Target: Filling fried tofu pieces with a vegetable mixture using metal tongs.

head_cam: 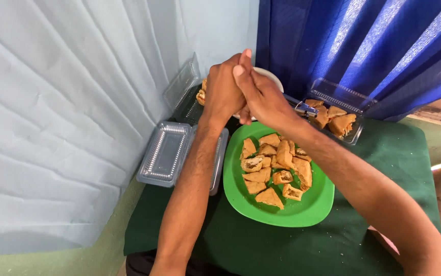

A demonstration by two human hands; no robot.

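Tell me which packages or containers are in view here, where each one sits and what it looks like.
Empty clear plastic clamshell box: left of the green plate, open, rectangular, ribbed.
Clear plastic box: right of the hands, by the blue curtain, open, holding fried triangular pastries.
Third clear plastic box: behind the left hand, against the wall, lid up, pastries inside.
No labels, signs or screens visible.

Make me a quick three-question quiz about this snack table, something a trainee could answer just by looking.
1. True or false: the green plate holds fried pastry pieces.
2. What colour is the curtain?
3. Where are the left hand and right hand? A) pressed together above the white bowl B) flat on the tablecloth

Key: 1 true; 2 blue; 3 A.
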